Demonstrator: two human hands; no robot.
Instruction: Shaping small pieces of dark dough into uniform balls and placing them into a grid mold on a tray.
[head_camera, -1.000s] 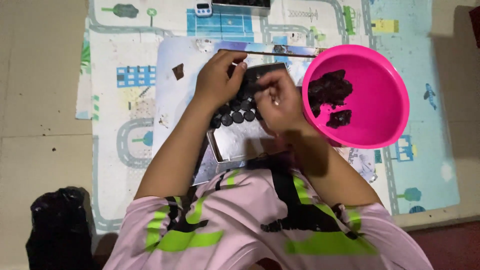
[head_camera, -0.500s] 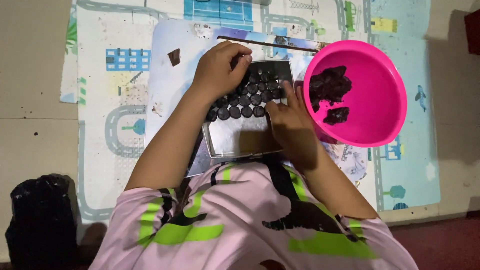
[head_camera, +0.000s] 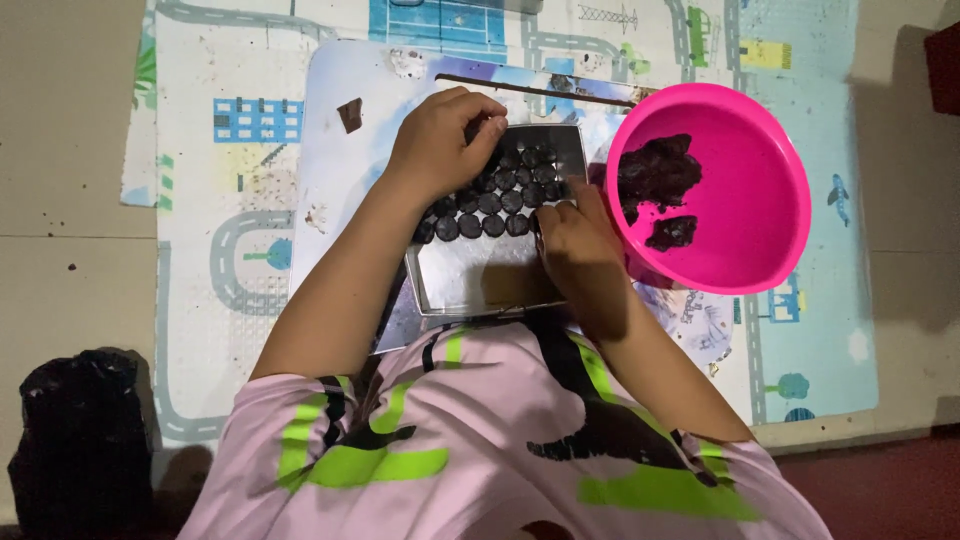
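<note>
Head view looks straight down on a person in a pink shirt with green and black marks, sitting over a metal tray. This tray lies on a pale board, and the board lies on a play mat printed with roads and small buildings, spread on the floor.

Rows of dark round pieces fill the far half of the tray; the near half is bare metal. The left hand rests over the far left part of these rows, fingers curled down onto the pieces. Its grip is narrow, but I cannot tell if it holds one piece. The right hand is at the right edge of the tray, fingertips touching the end of the nearest row; whether its grip pinches a piece is hidden.

Just right of the tray stands a pink bowl with lumps of dark mass inside. A small dark scrap lies on the board, left of the left hand. A black bag sits on the floor at the lower left.
</note>
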